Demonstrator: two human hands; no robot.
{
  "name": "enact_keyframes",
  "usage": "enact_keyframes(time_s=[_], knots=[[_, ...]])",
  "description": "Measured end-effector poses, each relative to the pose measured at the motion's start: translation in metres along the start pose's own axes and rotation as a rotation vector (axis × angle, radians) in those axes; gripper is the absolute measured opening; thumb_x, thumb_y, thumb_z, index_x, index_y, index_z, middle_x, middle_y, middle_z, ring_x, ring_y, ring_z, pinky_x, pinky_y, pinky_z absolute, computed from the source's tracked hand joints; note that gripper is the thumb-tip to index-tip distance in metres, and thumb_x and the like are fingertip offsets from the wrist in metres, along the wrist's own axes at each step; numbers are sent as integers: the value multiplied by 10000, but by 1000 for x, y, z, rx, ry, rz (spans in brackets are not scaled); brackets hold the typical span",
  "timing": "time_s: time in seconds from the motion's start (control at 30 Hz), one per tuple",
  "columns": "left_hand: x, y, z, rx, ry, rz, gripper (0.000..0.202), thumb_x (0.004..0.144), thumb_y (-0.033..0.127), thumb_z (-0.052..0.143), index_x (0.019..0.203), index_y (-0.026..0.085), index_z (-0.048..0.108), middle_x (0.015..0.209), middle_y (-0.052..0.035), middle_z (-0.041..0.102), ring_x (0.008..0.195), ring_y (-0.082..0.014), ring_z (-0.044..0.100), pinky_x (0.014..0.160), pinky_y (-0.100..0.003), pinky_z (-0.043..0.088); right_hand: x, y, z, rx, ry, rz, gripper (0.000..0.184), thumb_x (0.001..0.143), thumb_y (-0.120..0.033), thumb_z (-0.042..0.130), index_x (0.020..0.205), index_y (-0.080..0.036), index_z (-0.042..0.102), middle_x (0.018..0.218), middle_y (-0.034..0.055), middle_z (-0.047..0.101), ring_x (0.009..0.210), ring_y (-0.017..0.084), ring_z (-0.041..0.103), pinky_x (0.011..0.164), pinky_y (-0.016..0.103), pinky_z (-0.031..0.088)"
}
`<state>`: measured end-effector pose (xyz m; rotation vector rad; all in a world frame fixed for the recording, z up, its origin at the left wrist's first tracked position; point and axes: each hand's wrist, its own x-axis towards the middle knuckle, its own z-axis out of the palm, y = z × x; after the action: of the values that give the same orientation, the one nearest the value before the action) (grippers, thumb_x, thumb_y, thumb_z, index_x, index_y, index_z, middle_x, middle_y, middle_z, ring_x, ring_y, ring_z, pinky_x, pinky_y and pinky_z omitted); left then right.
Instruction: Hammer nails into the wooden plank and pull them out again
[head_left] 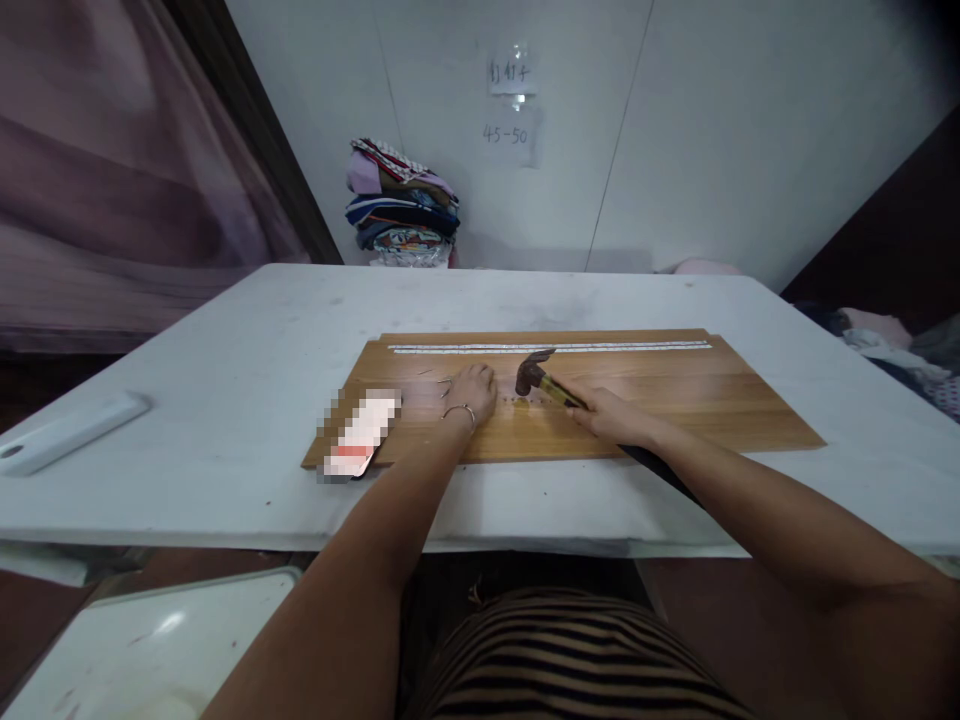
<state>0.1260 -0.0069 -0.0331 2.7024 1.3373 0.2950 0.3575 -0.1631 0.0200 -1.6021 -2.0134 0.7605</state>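
The right hand (pixel 609 414) held a claw hammer (pixel 556 389), its grip closed around the yellow-and-black handle, and the dark lower end of that handle showed beneath the right forearm. The hammer's head was over the middle of a wood-grain board (pixel 697 400), claw towards the far side and striking face towards the near side, just above a short row of small nails (pixel 517 401). Whether the face touched a nail or the wood could not be told.

The left hand (pixel 475 390) lay palm down on the board, just left of the hammer's head, with a thin bracelet (pixel 460 411) at its wrist. Its fingertips were too small and partly hidden, so it could not be told whether that grip was spread or pinching anything. A few loose nails (pixel 445 386) lay just beyond it to the left.

Two long white strips (pixel 551 348) ran side by side along the board's far edge. A smartphone (pixel 367 430), partly blurred out, lay at the near left corner, its lower end past the board's edge. The board itself lay flat on a white surface (pixel 525 510), with a white oblong object (pixel 75 432) well apart at the left. Behind stood a stack of folded cloths (pixel 405 210) against a pale wall (pixel 675 130), which bore two paper notes (pixel 512 74), the lower one reading "45-50".
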Motion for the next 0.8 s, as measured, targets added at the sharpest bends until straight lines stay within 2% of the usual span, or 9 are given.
enact_keyframes(time_s=[0.13, 0.4, 0.57, 0.8], knots=[[1, -1, 3, 5, 5, 2, 235, 966, 186, 472, 979, 190, 706, 1091, -134, 741, 1047, -260, 663, 949, -379, 514, 0, 4, 4, -18, 7, 18, 785, 912, -181, 522, 1679, -256, 373, 1621, 82, 529, 1446, 312, 549, 1203, 557, 422], [1, 0, -1, -6, -13, -8, 245, 951, 169, 477, 1002, 182, 717, 1118, -139, 740, 1075, -259, 660, 980, -373, 506, -2, 7, 6, -4, 14, 12, 756, 946, -219, 531, 1674, -346, 374, 1568, 35, 593, 1377, 291, 615, 1160, 518, 480], [-1, 2, -3, -14, -19, -8, 255, 947, 166, 478, 1016, 179, 723, 1112, -144, 737, 1067, -273, 660, 977, -396, 509, -1, 6, 4, -6, 14, 4, 764, 942, -204, 527, 1682, -302, 361, 1597, 72, 560, 1411, 302, 583, 1185, 556, 438], [1, -1, 2, -36, 9, -11, 227, 948, 159, 492, 990, 190, 713, 1113, -136, 735, 1064, -262, 659, 969, -380, 508, 1, 3, 1, -12, 0, 12, 802, 914, -169, 523, 1686, -308, 352, 1624, 52, 528, 1430, 301, 565, 1195, 540, 435]])
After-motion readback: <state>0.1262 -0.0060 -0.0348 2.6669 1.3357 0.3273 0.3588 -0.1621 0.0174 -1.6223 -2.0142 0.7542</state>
